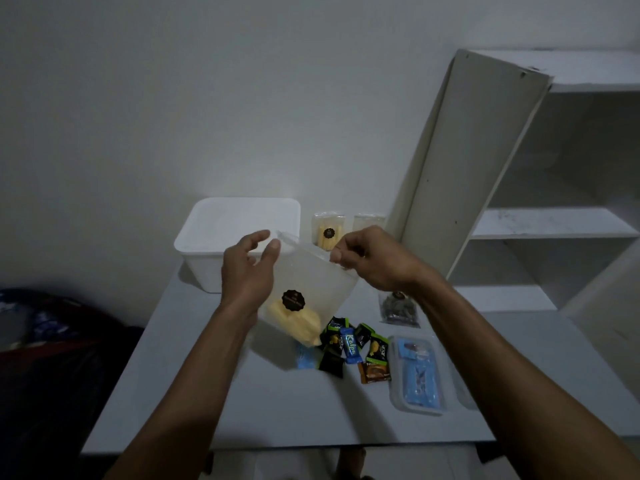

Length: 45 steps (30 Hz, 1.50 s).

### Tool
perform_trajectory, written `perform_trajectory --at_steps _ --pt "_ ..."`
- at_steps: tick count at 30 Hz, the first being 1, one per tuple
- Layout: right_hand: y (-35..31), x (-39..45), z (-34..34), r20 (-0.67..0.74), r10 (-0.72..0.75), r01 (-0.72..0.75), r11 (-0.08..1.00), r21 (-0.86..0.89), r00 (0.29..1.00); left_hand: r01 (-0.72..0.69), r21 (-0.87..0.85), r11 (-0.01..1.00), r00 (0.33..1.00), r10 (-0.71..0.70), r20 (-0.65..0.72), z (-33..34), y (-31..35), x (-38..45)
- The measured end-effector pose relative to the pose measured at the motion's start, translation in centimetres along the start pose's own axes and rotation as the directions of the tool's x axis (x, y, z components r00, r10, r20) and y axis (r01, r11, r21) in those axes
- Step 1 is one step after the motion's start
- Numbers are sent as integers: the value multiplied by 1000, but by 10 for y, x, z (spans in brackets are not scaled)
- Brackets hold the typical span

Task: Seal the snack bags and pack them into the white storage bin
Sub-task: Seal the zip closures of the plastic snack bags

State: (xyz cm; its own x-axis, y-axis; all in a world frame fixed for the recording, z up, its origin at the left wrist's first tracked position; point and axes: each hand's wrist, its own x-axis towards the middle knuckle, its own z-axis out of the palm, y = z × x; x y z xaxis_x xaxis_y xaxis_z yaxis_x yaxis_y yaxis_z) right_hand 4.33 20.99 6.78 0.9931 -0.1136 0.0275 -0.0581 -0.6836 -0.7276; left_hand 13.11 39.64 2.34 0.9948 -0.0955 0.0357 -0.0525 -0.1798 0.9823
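Two hands hold one clear plastic snack bag (pixel 308 289) above the white counter (pixel 242 403). The left hand (pixel 247 268) grasps the bag's top left corner between thumb and fingers, with the palm against the bag's left side. The right hand (pixel 367 258) pinches the top right corner of the same opening edge. The bag hangs tilted, and its yellow stick snacks sit in the lower part, beneath a round black label.

The white rectangular plastic storage bin (pixel 239 237) stands on the counter at 11 o'clock from the held bag, partly behind the left hand. Two more clear snack bags (pixel 328 230) stand at 1 o'clock, near the bin's right wall. A small clear bag of dark pieces (pixel 398 310) lies on the counter at 3 o'clock. A cluster of small wrapped sweets in black, green, blue and brown (pixel 349 348) lies at 5 o'clock, just below the held bag. A clear lidded container holding blue packets (pixel 417 374) lies just right of the sweets. A white shelf unit (pixel 554 230) stands at the counter's right.
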Motion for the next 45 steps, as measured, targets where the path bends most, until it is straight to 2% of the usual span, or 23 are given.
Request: perform_trajectory --at_steps 2,3,6,11,15,18,24,32,35,38,45 --pt "-1 -4 -13 37 -1 1 1000 -14 999 -17 -70 997 992 26 122 -2 2 1" --pt "-1 -5 -19 44 3 -3 1000 -8 999 -29 -92 995 989 42 142 -1 4 0" --pt "3 -10 -29 -9 12 -12 997 80 1000 -17 -168 986 992 38 124 7 7 -2" --pt "30 -23 -20 -172 106 -48 949 312 979 112 -287 951 991 -86 100 19 4 -3" --pt "48 -23 2 -361 213 -51 911 410 908 125 -260 957 990 -102 100 30 -4 -2" --pt "66 -17 12 -438 272 -41 883 467 857 78 -173 982 996 -68 61 45 -17 -1" --pt "120 10 13 -441 389 -97 829 551 809 136 -88 987 991 -136 10 93 -46 26" --pt "199 111 -7 -490 462 -145 819 555 739 170 -81 982 984 -173 -33 180 -62 115" --pt "226 154 -9 -474 463 -155 818 554 749 157 -53 986 982 -162 -100 208 -74 151" --pt "252 195 -5 -447 468 -172 813 556 762 206 -8 978 963 -205 -175 230 -89 185" --pt "295 261 19 -374 508 -210 767 607 776 288 -26 957 919 -284 -275 265 -133 243"
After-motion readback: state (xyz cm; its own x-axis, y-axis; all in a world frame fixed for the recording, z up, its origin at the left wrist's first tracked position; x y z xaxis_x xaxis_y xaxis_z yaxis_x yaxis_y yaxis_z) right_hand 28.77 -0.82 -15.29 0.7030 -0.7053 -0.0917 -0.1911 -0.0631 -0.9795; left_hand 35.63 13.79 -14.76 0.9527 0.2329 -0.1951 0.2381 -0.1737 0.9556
